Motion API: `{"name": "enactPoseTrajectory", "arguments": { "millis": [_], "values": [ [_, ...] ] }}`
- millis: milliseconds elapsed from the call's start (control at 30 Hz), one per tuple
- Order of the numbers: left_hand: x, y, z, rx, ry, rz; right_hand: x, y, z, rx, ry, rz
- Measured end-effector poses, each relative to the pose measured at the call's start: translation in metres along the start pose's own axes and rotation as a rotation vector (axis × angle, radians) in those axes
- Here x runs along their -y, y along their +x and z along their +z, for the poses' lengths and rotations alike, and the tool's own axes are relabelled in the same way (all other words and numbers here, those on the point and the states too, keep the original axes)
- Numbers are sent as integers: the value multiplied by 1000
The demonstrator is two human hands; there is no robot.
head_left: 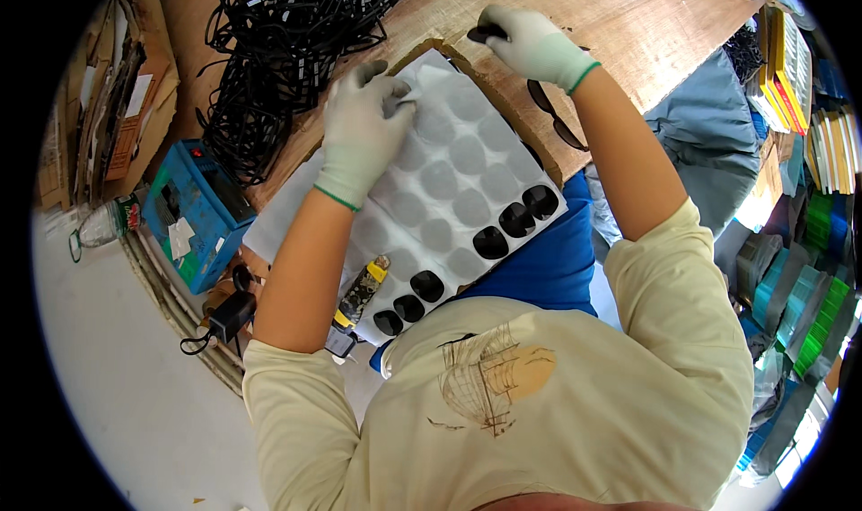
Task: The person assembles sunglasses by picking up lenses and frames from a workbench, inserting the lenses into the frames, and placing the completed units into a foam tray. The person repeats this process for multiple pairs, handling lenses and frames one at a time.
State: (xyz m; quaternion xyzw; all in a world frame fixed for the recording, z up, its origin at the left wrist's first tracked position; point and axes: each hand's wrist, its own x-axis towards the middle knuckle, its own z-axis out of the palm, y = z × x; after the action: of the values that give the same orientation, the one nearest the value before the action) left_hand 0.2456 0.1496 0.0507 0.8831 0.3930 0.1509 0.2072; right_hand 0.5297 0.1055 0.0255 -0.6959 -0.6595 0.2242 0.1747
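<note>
My left hand [361, 127], in a white glove with a green cuff, rests on the thin white paper sheet [382, 183], its bent fingers pinching a crease of it. Pale round shapes show through the sheet, which covers most of a shallow cardboard box [539, 156]. Several dark sunglass lenses [491, 242] lie along its near edge. Beyond the box's far right corner, my gloved right hand [532, 46] is closed on a dark lens [486, 33], partly hidden by the fingers. Dark sunglasses [558, 116] lie under my right forearm.
Tangled black cables [278, 53] are heaped at the far left of the wooden table [628, 8]. A yellow-and-black cutter [362, 292] lies by my left forearm. Left of it are a blue box-shaped device [197, 215], a black adapter [232, 316] and a plastic bottle [99, 224].
</note>
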Motion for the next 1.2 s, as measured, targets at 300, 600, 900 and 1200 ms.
{"name": "enactPoseTrajectory", "arguments": {
  "millis": [300,600,900,1200],
  "values": [
    [-11,-22,-18,104,-70,297,44,-1,-21,99,464,-77],
    [-12,-26,-27,95,-97,281,81,26,-2,258,163,-107],
    [4,-33,-33,-33,-86,123,53,20,28,-14,25,-76],
    [34,-54,-59,-121,-73,3,53,5,29,-36,7,-74]
  ]
}}
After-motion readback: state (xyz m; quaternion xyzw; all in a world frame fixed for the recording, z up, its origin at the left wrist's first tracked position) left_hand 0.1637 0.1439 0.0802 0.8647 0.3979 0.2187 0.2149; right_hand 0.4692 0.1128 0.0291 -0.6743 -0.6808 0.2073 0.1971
